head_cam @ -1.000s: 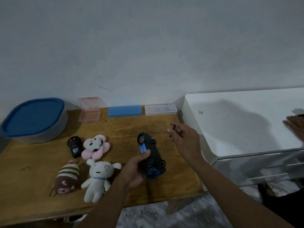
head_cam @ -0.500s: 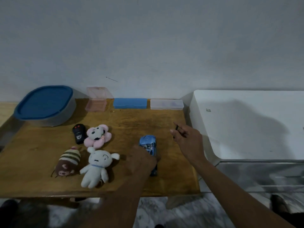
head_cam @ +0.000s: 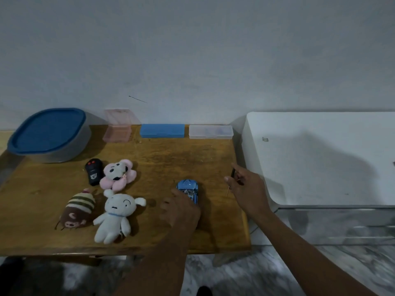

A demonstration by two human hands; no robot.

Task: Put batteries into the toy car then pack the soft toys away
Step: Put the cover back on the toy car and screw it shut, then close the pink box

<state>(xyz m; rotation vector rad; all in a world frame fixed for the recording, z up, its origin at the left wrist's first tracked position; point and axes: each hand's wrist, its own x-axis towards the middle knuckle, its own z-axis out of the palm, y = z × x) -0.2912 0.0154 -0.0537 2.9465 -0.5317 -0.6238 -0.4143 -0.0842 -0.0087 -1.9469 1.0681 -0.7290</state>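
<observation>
Toy car (head_cam: 189, 190), blue, sat wheels-down on the wooden table (head_cam: 171, 159), right of centre, with your left hand (head_cam: 181, 208) laid over its near end, fingers curled down onto it; whether they actually gripped it, I could not tell. Your right hand (head_cam: 248, 189) hovered just right of the car, near the table's right edge, pinching a thin screwdriver (head_cam: 230, 183) between thumb and fingers. Three soft toys lay on the left: a pink flower plush (head_cam: 117, 175), a white dog plush (head_cam: 116, 214) and a striped brown plush (head_cam: 78, 208). The black remote (head_cam: 93, 174) was touching the pink one. A blue-lidded tub (head_cam: 49, 133) stood at the back left corner
</observation>
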